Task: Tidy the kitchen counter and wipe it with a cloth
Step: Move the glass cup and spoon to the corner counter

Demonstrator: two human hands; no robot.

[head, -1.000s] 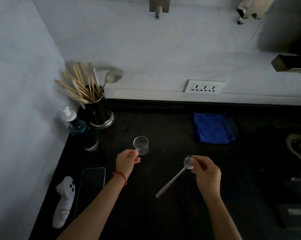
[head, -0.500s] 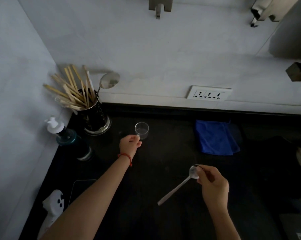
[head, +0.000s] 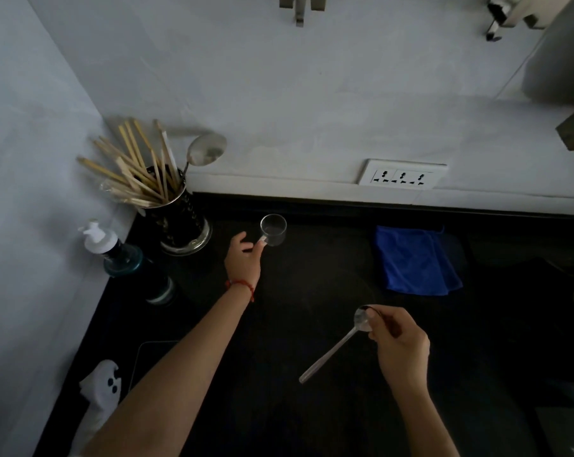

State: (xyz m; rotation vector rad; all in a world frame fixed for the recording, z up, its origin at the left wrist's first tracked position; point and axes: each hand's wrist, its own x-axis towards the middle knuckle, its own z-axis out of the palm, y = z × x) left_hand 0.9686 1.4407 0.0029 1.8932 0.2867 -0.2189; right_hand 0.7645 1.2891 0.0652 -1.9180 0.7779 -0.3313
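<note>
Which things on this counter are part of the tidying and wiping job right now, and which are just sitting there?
In the job:
- small glass, at the left hand fingertips
- spoon, pinched by its bowl in the right hand
- blue cloth, folded near the back wall, untouched

Just lying about:
- chopstick holder
- pump bottle
- phone
- ghost figure
- wall socket

On the counter (head: 312,407) I count one small glass (head: 273,228), two spoons (head: 336,346), one blue cloth (head: 414,260), one pump bottle (head: 127,258), one phone (head: 153,352), and one holder (head: 180,225) crammed with chopsticks (head: 137,173).
</note>
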